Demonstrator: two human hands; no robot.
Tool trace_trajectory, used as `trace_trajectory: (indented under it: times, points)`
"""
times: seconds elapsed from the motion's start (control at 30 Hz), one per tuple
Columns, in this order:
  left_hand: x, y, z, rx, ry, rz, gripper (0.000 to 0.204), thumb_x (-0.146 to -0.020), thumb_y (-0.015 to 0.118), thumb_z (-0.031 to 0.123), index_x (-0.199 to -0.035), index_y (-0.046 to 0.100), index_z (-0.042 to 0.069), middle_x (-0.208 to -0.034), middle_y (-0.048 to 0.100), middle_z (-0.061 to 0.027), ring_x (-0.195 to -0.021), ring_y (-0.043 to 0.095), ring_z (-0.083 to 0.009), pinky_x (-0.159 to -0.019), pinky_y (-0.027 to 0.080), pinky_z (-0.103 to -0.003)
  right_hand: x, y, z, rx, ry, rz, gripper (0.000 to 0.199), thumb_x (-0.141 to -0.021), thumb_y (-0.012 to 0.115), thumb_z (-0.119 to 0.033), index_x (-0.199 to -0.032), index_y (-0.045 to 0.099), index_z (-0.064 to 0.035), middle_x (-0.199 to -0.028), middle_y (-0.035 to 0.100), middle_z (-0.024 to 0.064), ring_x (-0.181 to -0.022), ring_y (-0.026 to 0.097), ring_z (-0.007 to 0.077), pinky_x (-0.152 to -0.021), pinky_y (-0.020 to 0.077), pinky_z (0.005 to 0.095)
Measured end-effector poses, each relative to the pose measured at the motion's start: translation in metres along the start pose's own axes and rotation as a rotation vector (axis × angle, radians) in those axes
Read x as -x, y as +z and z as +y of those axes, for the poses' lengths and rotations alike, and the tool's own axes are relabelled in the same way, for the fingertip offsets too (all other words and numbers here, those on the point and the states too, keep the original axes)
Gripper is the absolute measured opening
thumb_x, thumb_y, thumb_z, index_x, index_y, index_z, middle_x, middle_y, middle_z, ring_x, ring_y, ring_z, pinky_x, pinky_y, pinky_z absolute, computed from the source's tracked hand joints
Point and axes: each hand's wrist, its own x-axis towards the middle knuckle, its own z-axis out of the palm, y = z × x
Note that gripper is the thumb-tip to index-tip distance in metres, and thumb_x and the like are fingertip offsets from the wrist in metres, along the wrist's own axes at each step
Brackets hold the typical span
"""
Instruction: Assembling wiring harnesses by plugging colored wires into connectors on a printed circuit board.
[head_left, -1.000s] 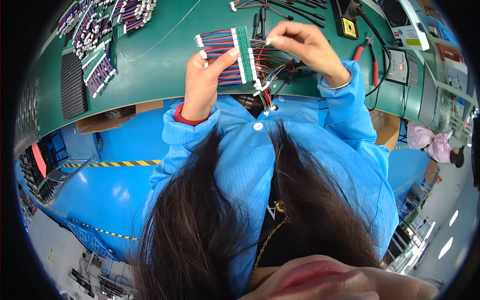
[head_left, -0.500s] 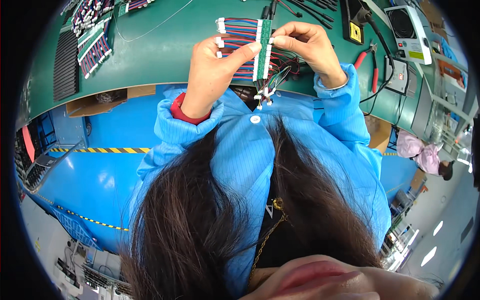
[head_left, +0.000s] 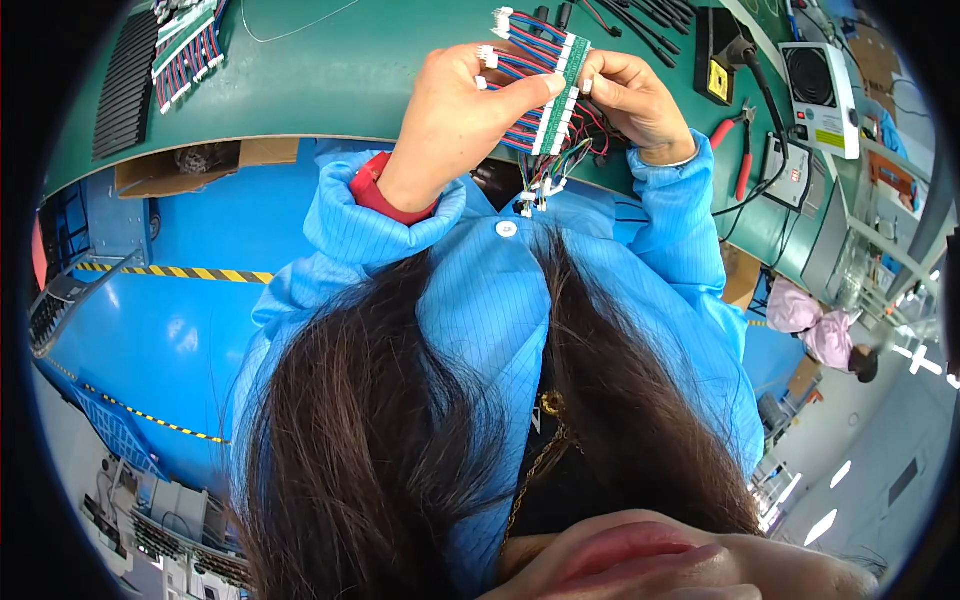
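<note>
A long green circuit board (head_left: 566,90) with white sockets along its edges is held above the near edge of the bench, tilted a little. My left hand (head_left: 465,115) grips it from the left, thumb on its face, with red, blue and black wires passing under the fingers to white end plugs (head_left: 487,56). At the board's right side, my right hand (head_left: 632,100) pinches a small white connector (head_left: 586,87) against or beside the edge; whether it is seated I cannot tell. A bundle of thin wires with small white plugs (head_left: 540,195) hangs below the board.
On the green bench (head_left: 330,80), more wired boards (head_left: 188,55) lie at the left beside a ribbed black strip (head_left: 125,85). To the right are red-handled cutters (head_left: 745,150), a soldering iron stand (head_left: 716,75), a white fan unit (head_left: 818,95) and a grey box (head_left: 788,170). Black cables (head_left: 640,30) lie behind.
Both hands and the board have shifted right in the picture, and the board has tilted more, its top leaning right. The view itself has shifted slightly.
</note>
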Motion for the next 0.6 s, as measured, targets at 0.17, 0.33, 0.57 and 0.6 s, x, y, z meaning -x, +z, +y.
trace_trajectory:
  times: [0.17, 0.33, 0.57, 0.6]
  points:
    - [0.0012, 0.0053, 0.0031, 0.017, -0.021, 0.008, 0.02, -0.079, 0.069, 0.006, -0.097, 0.069, -0.005, -0.079, 0.071, -0.0109, -0.063, 0.065, -0.0122, -0.053, 0.05, -0.02, 0.003, -0.0025, -0.0012, 0.005, 0.06, 0.035, 0.011, -0.093, 0.061, -0.011, -0.094, 0.064, 0.0001, -0.094, 0.064, 0.0064, -0.083, 0.058, 0.0117, -0.082, 0.0452, 0.0225]
    - [0.0023, 0.0035, 0.0033, -0.081, -0.036, -0.027, 0.019, -0.082, 0.071, 0.005, -0.1, 0.069, -0.002, -0.084, 0.072, -0.0094, -0.068, 0.066, -0.0108, -0.061, 0.054, -0.018, 0.0035, -0.0048, 0.0024, -0.02, 0.073, 0.035, 0.01, -0.092, 0.062, -0.01, -0.093, 0.064, -0.0001, -0.094, 0.064, 0.0073, -0.083, 0.058, 0.0119, -0.082, 0.0459, 0.0228]
    - [0.0034, 0.0059, 0.005, -0.072, -0.021, -0.03, 0.02, -0.082, 0.071, 0.005, -0.1, 0.069, -0.003, -0.083, 0.072, -0.0095, -0.069, 0.067, -0.0109, -0.06, 0.054, -0.018, 0.0038, -0.005, 0.0043, -0.068, 0.016, 0.034, 0.01, -0.092, 0.063, -0.01, -0.093, 0.063, 0.0, -0.096, 0.065, 0.0088, -0.084, 0.059, 0.0128, -0.083, 0.0467, 0.0237]
    - [0.0034, 0.0062, 0.005, -0.067, -0.02, -0.031, 0.02, -0.082, 0.071, 0.005, -0.1, 0.069, -0.003, -0.083, 0.072, -0.0095, -0.068, 0.067, -0.011, -0.06, 0.054, -0.018, 0.0036, -0.0051, 0.0046, -0.077, 0.01, 0.027, 0.01, -0.092, 0.063, -0.01, -0.093, 0.063, 0.0001, -0.096, 0.065, 0.0089, -0.085, 0.059, 0.013, -0.083, 0.0468, 0.0238]
